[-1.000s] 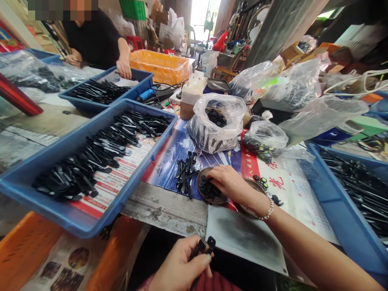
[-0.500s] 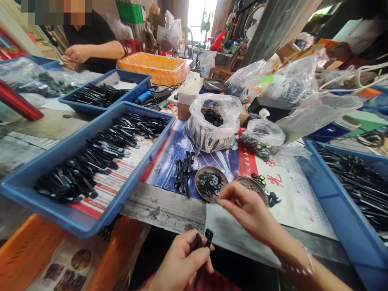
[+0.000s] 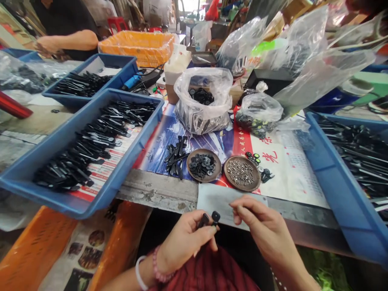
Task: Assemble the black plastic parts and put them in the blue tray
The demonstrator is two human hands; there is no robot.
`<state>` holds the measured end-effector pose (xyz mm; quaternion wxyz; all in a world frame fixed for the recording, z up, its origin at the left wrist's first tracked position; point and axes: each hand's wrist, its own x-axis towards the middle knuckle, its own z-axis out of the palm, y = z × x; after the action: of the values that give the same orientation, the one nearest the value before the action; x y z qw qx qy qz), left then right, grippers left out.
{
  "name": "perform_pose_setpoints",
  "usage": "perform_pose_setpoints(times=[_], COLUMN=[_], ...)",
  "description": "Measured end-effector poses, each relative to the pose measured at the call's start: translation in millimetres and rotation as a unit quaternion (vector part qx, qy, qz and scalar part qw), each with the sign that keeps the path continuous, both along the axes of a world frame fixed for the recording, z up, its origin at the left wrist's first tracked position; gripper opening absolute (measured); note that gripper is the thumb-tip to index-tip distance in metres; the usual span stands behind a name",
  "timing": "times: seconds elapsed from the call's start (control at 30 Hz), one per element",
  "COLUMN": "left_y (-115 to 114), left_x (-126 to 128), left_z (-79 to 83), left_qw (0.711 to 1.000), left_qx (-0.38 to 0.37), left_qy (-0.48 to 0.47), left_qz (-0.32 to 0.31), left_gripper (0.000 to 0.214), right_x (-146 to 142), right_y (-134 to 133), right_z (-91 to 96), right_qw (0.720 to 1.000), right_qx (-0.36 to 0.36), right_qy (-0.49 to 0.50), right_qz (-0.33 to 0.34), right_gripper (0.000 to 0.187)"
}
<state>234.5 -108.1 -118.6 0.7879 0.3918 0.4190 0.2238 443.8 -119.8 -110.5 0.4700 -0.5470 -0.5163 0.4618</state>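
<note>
My left hand is closed around two black strip-like parts, their rounded ends sticking up past the thumb; the lower parts are hidden by the fingers. To its right, my right hand is closed in a pinch, apart from the left; anything between its fingertips is too small to make out. Beyond the hands stand a dish of black discs and a brown dish of small metal pins. A small pile of black strips lies left of the dishes.
A blue tray of black parts fills the left side, another blue tray the right. Plastic bags of parts stand behind the dishes. An orange crate sits below the table edge. Across the table, a person's arm shows.
My right hand has moved from beside the dishes down towards my left hand, uncovering the dish of pins. My left hand keeps hold of the black strips. The view has tilted down.
</note>
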Motion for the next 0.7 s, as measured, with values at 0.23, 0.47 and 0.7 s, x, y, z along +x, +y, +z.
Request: perform_pose_setpoints(times=[0.23, 0.47, 0.7], left_y=[-1.6, -0.8, 1.4], left_x=[4.8, 5.3, 4.8], left_z=[3.0, 1.3, 6.8], left_qw=[0.998, 0.995, 0.991], left_qx=[0.009, 0.017, 0.074], left_qy=[0.043, 0.07, 0.074], left_qz=[-0.047, -0.073, -0.083], left_gripper=[0.021, 0.018, 0.013], right_x=[-6.2, -10.3, -15.0], right_y=[-4.4, -8.4, -4.6], right_z=[-19.2, -13.5, -2.4], right_qw=[0.993, 0.978, 0.99], right_qx=[-0.056, -0.146, -0.089], right_qy=[0.1, 0.147, 0.049], right_qz=[-0.033, 0.016, 0.098], right_gripper=[0.02, 0.026, 0.024])
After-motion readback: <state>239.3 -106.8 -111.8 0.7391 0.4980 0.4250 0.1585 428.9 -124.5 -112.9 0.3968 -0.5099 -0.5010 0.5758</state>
